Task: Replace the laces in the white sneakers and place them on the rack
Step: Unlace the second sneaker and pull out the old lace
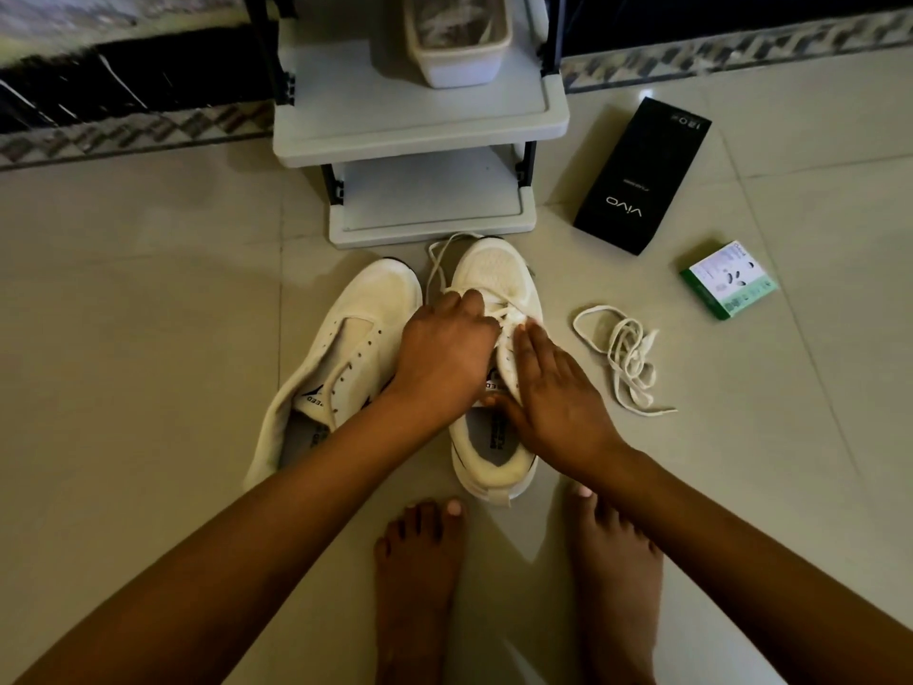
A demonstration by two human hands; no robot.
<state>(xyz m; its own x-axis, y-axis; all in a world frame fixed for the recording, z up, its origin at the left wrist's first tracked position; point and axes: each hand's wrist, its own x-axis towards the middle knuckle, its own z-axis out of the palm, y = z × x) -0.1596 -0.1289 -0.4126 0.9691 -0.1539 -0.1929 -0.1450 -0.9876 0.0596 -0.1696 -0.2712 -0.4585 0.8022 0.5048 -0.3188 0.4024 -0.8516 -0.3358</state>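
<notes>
Bare floor left of sneakers (346,358); loose lace (625,358), boxes (642,175) crowd right.

Dim indoor light, soft shadows; wide-angle bending at edges, top edge blurred.

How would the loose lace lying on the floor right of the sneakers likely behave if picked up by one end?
The loose lace lies in slack, overlapping loops on the floor tiles, so it would probably dangle limply. It looks flat, thin and likely very light. Crossed loops may snag briefly.

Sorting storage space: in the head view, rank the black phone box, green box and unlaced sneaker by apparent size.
1. unlaced sneaker
2. black phone box, though it lies farther away, so unsure
3. green box
</notes>
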